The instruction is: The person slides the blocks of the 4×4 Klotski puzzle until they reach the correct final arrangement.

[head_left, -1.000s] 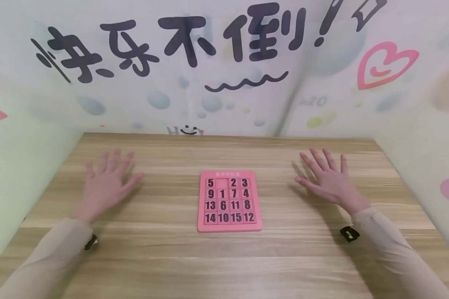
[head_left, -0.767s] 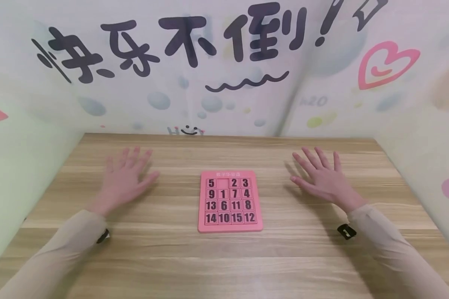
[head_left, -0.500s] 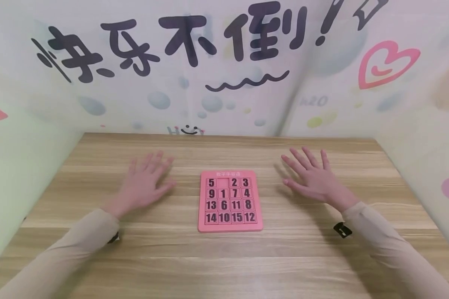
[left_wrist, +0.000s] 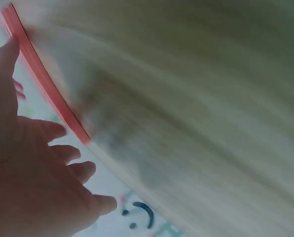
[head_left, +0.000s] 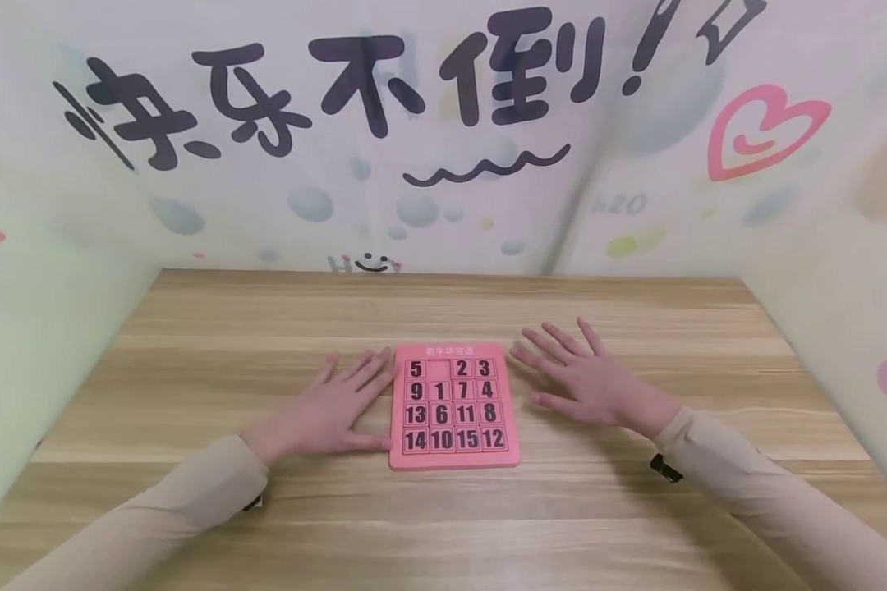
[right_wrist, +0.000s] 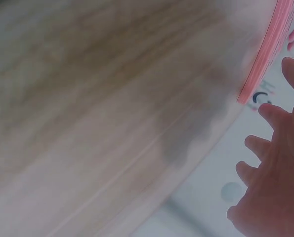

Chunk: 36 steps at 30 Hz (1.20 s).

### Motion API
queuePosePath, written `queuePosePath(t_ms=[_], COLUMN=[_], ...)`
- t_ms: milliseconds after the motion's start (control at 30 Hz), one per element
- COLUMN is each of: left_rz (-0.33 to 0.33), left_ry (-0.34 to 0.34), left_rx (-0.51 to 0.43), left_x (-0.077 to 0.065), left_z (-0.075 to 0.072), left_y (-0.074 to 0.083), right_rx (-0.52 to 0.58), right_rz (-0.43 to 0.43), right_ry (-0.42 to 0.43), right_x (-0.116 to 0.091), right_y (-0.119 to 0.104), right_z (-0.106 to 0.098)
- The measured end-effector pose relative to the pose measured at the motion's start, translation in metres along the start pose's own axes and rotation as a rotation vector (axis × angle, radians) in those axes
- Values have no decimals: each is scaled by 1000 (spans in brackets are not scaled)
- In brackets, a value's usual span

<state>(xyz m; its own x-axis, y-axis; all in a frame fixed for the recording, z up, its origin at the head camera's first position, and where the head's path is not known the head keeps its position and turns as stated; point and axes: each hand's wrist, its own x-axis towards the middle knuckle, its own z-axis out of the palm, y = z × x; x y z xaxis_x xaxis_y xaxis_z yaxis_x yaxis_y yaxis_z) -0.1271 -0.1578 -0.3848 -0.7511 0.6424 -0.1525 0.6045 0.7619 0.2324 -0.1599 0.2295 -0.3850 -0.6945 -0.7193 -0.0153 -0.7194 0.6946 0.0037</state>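
Two hands about a pink puzzle [head_left: 454,404] on a table [head_left: 443,533] of pale wood grain. The puzzle lies flat just below the centre of the head view. Its tiles [head_left: 463,390] read, from the top row down: 5, gap, 2, 3; 9, 1, 7, 4; 13, 6, 11, 8; 14, 10, 15, 12. White characters run along the top of its frame.

The left hand [head_left: 325,417], left of centre, is released, its fingers extended. In the head view the fingertips and thumb tip meet the left edge of the puzzle; whether they press on it cannot be told. The right hand [head_left: 595,384], right of centre, is likewise released, fingers spread, just beside the right edge and grasping nothing.

In the left wrist view the edge of the puzzle forms a red strip at upper left, with the left hand below it at lower left; in the right wrist view a similar strip stands at upper right, with the right hand at lower right.

Beige sleeves [head_left: 192,492] enter from both lower corners of the head view. A black piece [head_left: 666,468] shows under the right cuff. Behind the table, a white wall [head_left: 244,197] bears large black lettering [head_left: 373,90] across the top and a pink heart [head_left: 754,148] at upper right
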Motion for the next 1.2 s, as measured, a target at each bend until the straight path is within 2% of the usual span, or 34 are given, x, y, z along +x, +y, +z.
queuePosePath(t_ms=[200, 433, 567, 800, 967, 1200], left_rz=[9, 30, 14, -30, -13, 16], left_ry=[-42, -65, -65, -86, -83, -99], left_rx=[-21, -69, -53, -99, -71, -8], left_x=[3, 11, 22, 42, 49, 50], left_z=[2, 1, 0, -4, -7, -6], left_y=[10, 8, 5, -1, -3, 2], right_rx=[9, 89, 133, 158, 176, 204], right_rz=[-43, -110, -133, -163, -159, -149], right_ry=[6, -3, -25, -38, -60, -84], right_x=[6, 12, 15, 21, 26, 31], right_y=[-7, -19, -25, -31, -35, -40], right_z=[0, 2, 1, -2, -2, 1])
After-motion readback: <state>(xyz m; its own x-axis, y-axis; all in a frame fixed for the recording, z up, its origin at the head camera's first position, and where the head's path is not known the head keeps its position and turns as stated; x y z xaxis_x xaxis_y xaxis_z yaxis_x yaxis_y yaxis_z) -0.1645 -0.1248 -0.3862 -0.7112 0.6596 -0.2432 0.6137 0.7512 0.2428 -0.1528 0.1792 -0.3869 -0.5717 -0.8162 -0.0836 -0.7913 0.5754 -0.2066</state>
